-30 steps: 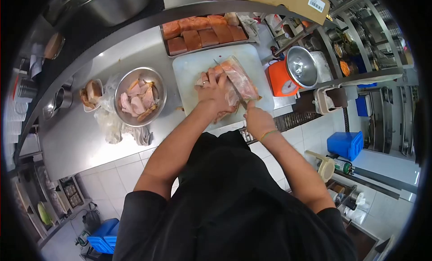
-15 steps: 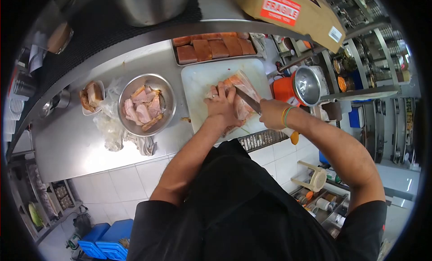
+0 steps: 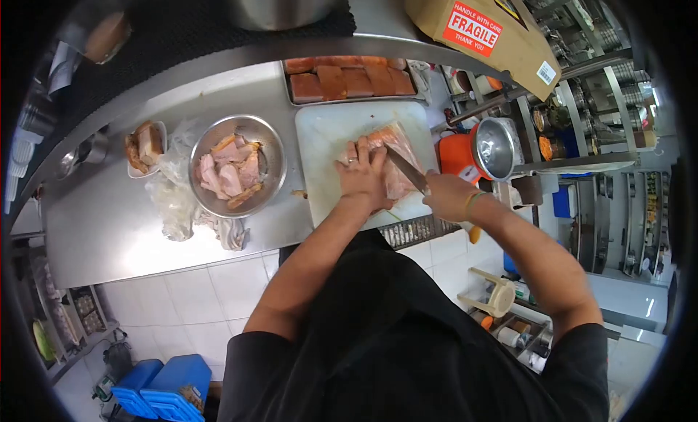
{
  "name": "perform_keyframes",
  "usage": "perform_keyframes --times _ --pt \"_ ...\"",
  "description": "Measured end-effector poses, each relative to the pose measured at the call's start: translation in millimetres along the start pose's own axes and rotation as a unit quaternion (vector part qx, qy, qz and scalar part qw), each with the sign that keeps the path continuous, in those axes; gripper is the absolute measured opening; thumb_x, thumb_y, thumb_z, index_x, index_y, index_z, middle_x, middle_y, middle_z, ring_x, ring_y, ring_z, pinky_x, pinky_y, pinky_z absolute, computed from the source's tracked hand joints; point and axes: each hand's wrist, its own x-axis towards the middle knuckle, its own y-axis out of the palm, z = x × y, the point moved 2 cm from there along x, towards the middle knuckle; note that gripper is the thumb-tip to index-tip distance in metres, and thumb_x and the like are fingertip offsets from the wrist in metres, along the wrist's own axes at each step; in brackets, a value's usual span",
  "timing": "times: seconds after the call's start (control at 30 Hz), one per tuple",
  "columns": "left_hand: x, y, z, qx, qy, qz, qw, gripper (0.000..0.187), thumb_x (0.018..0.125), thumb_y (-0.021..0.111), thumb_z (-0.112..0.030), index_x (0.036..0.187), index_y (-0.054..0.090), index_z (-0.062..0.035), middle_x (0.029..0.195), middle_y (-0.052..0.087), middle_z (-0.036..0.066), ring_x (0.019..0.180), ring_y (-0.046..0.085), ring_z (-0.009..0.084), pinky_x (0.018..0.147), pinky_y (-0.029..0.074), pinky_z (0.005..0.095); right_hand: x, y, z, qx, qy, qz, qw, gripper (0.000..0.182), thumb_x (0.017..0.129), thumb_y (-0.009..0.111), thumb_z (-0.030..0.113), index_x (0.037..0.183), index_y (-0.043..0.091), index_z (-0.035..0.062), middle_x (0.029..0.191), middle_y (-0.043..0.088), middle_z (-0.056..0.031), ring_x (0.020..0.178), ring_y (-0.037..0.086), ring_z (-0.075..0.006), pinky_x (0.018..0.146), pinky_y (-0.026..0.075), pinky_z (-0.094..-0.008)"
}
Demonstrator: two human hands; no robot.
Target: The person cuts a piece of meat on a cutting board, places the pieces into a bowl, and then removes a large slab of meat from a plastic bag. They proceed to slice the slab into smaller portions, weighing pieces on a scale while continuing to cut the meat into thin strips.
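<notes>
A slab of pale pink meat with an orange-brown surface lies on a white cutting board. My left hand presses on the slab's left side and holds it down, fingers bent over it, a ring on one finger. In my right hand is a knife, gripped by its handle. The blade lies across the top of the meat, its tip near my left fingertips. How deep the edge sits cannot be made out. To the left, a steel bowl contains several chunks of meat.
Behind the board stands a tray of browned meat blocks. An orange scale carrying a metal bowl is at right. Plastic bags and a small dish of meat are at left. A cardboard box sits on the overhead shelf.
The camera view has shifted slightly. Both hands stay at the meat; the knife still lies across it, with my right hand slightly lower in view.
</notes>
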Motion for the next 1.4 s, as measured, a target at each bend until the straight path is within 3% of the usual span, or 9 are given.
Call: perform_keyframes --times 0.3,0.5,0.6,0.77,0.93,1.07,1.1,1.23,1.4 --pt "0.6 -5.3 3.6 -0.011 0.015 0.018 1.000 0.132 0.053 0.098 -0.055 0.162 0.032 -0.0201 0.169 0.019 0.020 0.155 0.021 0.0453 0.112 0.036 0.0684 -22.9 -59.2 31.1 0.021 0.091 0.197 0.976 0.042 0.094 0.069 0.020 0.115 0.053 -0.0130 0.101 0.071 -0.0332 0.100 0.073 -0.0435 0.085 0.057 -0.0488" --pt "-0.6 -0.9 7.9 -0.029 0.018 0.020 0.999 0.128 0.052 0.098 -0.053 0.159 0.035 -0.0216 0.166 0.023 0.020 0.154 0.023 0.0451 0.109 0.038 0.0717 16.7 35.1 -4.4 -0.010 -0.005 0.015 1.000 0.052 0.097 0.068 0.022 0.126 0.047 -0.0157 0.102 0.071 -0.0338 0.101 0.072 -0.0458 0.087 0.056 -0.0538" --pt "1.1 -0.8 6.0 -0.011 0.018 0.003 1.000 0.130 0.049 0.098 -0.054 0.159 0.036 -0.0213 0.165 0.023 0.020 0.153 0.024 0.0458 0.109 0.039 0.0704 24.9 94.0 -9.5 0.059 0.063 -0.071 0.994 0.055 0.100 0.063 0.024 0.134 0.042 -0.0141 0.103 0.071 -0.0334 0.101 0.072 -0.0467 0.088 0.055 -0.0571" --pt "-2.3 4.8 -0.4 0.010 0.011 0.013 1.000 0.136 0.049 0.097 -0.057 0.162 0.031 -0.0214 0.167 0.019 0.021 0.155 0.022 0.0473 0.112 0.038 0.0690 25.9 126.9 -15.2 0.080 0.051 -0.089 0.992 0.048 0.101 0.061 0.022 0.132 0.042 -0.0101 0.102 0.072 -0.0318 0.100 0.071 -0.0483 0.087 0.055 -0.0586" --pt "4.7 6.4 -1.1 0.016 0.015 0.003 1.000 0.132 0.052 0.098 -0.055 0.162 0.032 -0.0243 0.169 0.018 0.019 0.157 0.018 0.0451 0.111 0.037 0.0708 -14.8 77.3 -9.0 0.060 0.025 -0.080 0.995 0.043 0.100 0.063 0.020 0.127 0.048 -0.0101 0.103 0.072 -0.0324 0.104 0.071 -0.0476 0.091 0.055 -0.0555" --pt "4.1 7.2 -3.2 0.025 0.010 0.013 1.000 0.131 0.053 0.098 -0.055 0.162 0.032 -0.0242 0.170 0.018 0.019 0.157 0.018 0.0447 0.112 0.037 0.0700 -63.6 14.8 2.9 0.051 0.062 0.048 0.996 0.042 0.097 0.064 0.020 0.123 0.052 -0.0109 0.106 0.071 -0.0332 0.102 0.072 -0.0443 0.090 0.056 -0.0522" --pt "4.5 5.4 -2.3 0.026 0.011 0.018 0.999 0.131 0.053 0.098 -0.055 0.162 0.032 -0.0241 0.170 0.018 0.019 0.157 0.018 0.0447 0.112 0.037 0.0700 -63.7 11.4 -7.0 0.047 0.044 0.052 0.997 0.041 0.097 0.064 0.020 0.121 0.053 -0.0114 0.098 0.073 -0.0287 0.088 0.076 -0.0387 0.083 0.058 -0.0497" --pt "2.8 1.2 1.1 0.004 0.020 0.025 0.999 0.132 0.054 0.097 -0.058 0.162 0.030 -0.0227 0.171 0.017 0.021 0.158 0.019 0.0459 0.114 0.037 0.0676 -65.3 -38.9 6.1 0.027 0.056 0.147 0.987 0.039 0.096 0.066 0.023 0.114 0.058 -0.0109 0.080 0.074 -0.0176 0.066 0.075 -0.0285 0.065 0.059 -0.0422" --pt "4.7 -7.5 1.5 0.006 0.015 0.028 0.999 0.128 0.055 0.098 -0.056 0.160 0.033 -0.0229 0.171 0.018 0.019 0.157 0.020 0.0449 0.113 0.037 0.0682 -44.3 -78.4 21.9 -0.008 0.050 0.238 0.970 0.038 0.101 0.063 0.026 0.113 0.056 -0.0101 0.070 0.067 -0.0117 0.060 0.070 -0.0220 0.057 0.056 -0.0404"
